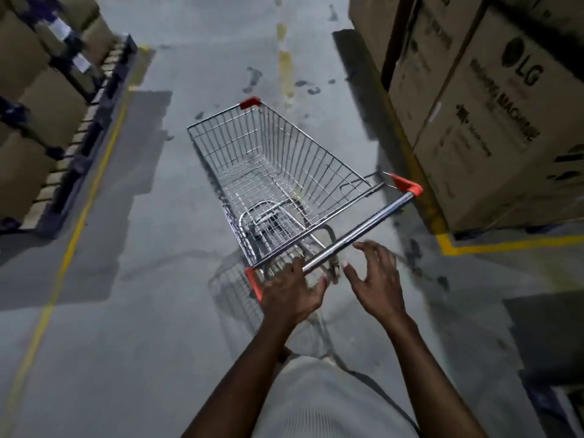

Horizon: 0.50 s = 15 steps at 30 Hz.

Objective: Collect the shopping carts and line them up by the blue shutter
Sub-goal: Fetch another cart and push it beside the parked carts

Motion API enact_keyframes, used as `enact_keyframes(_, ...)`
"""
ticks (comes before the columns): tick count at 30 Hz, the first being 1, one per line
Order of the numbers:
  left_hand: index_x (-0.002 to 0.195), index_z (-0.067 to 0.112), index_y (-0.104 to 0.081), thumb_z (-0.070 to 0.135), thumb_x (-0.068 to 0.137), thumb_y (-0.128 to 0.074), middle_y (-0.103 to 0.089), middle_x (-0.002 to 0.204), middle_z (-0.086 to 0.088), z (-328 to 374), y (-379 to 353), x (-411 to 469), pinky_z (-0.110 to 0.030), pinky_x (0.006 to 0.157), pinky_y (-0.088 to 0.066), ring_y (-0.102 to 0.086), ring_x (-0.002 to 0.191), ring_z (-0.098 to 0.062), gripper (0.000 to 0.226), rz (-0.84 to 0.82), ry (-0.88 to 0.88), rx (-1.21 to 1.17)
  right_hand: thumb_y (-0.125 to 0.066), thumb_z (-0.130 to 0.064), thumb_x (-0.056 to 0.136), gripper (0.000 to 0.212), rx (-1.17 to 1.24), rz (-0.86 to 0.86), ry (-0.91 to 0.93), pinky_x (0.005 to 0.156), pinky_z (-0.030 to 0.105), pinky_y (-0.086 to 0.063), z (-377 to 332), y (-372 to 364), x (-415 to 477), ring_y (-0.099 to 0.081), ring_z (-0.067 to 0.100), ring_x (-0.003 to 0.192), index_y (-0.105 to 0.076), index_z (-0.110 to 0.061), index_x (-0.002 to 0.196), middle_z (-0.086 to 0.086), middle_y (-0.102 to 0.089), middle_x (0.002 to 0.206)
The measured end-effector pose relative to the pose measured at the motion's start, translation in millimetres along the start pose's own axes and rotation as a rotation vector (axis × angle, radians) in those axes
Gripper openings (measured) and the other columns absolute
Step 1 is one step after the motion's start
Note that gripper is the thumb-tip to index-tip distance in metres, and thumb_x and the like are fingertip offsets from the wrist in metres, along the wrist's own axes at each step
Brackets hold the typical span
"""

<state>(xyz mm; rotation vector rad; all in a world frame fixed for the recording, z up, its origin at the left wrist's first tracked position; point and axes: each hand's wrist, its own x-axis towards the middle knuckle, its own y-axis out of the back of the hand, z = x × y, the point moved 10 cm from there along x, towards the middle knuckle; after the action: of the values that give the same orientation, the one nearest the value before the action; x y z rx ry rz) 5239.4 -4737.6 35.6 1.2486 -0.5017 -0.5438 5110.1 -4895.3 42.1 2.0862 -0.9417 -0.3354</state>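
A wire shopping cart (278, 172) stands in the middle of a warehouse aisle on a grey concrete floor (158, 311). Its basket points away from the viewer and is turned slightly to the left. The cart's chrome handle bar (363, 224) runs on a slant from lower left to upper right and has red caps at both ends.

The left hand (292, 294) is on the near, lower end of the bar, just beside the red cap. Its fingers lie over the bar, its thumb is on the near side, and it holds the bar. The right hand (376, 279) is spread wide and holds nothing. It sits just on the viewer's side of the bar, with its fingertips close to the bar's middle. Motion blur hides whether they touch.

Tall cardboard boxes (480, 128) printed with LG washing machine markings stand near the cart on the right. More boxes on dark pallets (85, 143) line the left. Yellow lines (77, 229) are painted on the floor along both stacks.
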Motion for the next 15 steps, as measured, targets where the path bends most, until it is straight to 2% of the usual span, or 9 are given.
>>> enact_keyframes(2, 0.119, 0.026, -0.063, 0.076, 0.089, -0.037, -0.075, 0.095, -0.001, -19, 9, 15, -0.044, 0.086, -0.047, -0.073, 0.089, -0.026, 0.064, 0.007, 0.024, 0.136, -0.072, -0.036, 0.094, 0.048, -0.016, -0.026, 0.002, 0.104, 0.051, -0.043, -1, -8, 20, -0.039, 0.026, 0.141, -0.058, -0.024, 0.138, 0.004, -0.049, 0.148)
enact_keyframes(4, 0.12, 0.032, -0.063, 0.079, 0.09, -0.033, -0.076, 0.1, 0.006, -43, 13, 31, -0.047, 0.102, -0.039, -0.074, 0.093, -0.017, 0.064, -0.04, 0.061, 0.245, -0.072, -0.037, 0.093, 0.05, -0.042, -0.055, 0.033, 0.104, 0.053, -0.042, -9, -20, 38, -0.037, 0.026, 0.143, -0.057, -0.025, 0.139, 0.003, -0.046, 0.151)
enact_keyframes(6, 0.124, 0.034, -0.063, 0.082, 0.09, -0.03, -0.076, 0.103, 0.008, -69, 16, 51, -0.059, 0.118, -0.021, -0.074, 0.093, -0.016, 0.067, -0.052, 0.081, 0.206, -0.067, -0.043, 0.094, 0.045, -0.065, -0.05, 0.104, 0.107, 0.054, -0.039, -22, -31, 55, -0.039, 0.024, 0.143, -0.059, -0.028, 0.136, 0.0, -0.047, 0.146)
enact_keyframes(8, 0.124, 0.037, -0.064, 0.086, 0.087, -0.025, -0.077, 0.102, 0.01, -93, 17, 72, -0.066, 0.121, -0.006, -0.074, 0.095, -0.015, 0.073, -0.076, 0.092, 0.175, -0.058, -0.05, 0.094, 0.045, -0.104, -0.022, 0.162, 0.112, 0.05, -0.031, -34, -40, 72, -0.037, 0.026, 0.146, -0.061, -0.028, 0.132, 0.001, -0.049, 0.141)
enact_keyframes(12, 0.108, 0.035, -0.066, 0.094, 0.082, -0.019, -0.077, 0.088, 0.01, -132, 26, 116, -0.061, 0.121, -0.008, -0.073, 0.094, -0.013, 0.08, -0.141, 0.08, 0.205, -0.053, -0.055, 0.094, 0.048, -0.132, -0.01, 0.196, 0.117, 0.05, -0.019, -52, -61, 105, -0.034, 0.025, 0.151, -0.059, -0.031, 0.135, 0.0, -0.044, 0.148)
enact_keyframes(15, 0.098, 0.033, -0.069, 0.098, 0.078, -0.021, -0.075, 0.075, 0.006, -156, 33, 152, -0.059, 0.12, -0.016, -0.073, 0.086, -0.014, 0.083, -0.101, 0.033, 0.229, -0.048, -0.059, 0.096, 0.049, -0.168, -0.047, 0.228, 0.121, 0.048, -0.011, -61, -82, 130, -0.028, 0.02, 0.154, -0.055, -0.036, 0.139, -0.005, -0.043, 0.153)
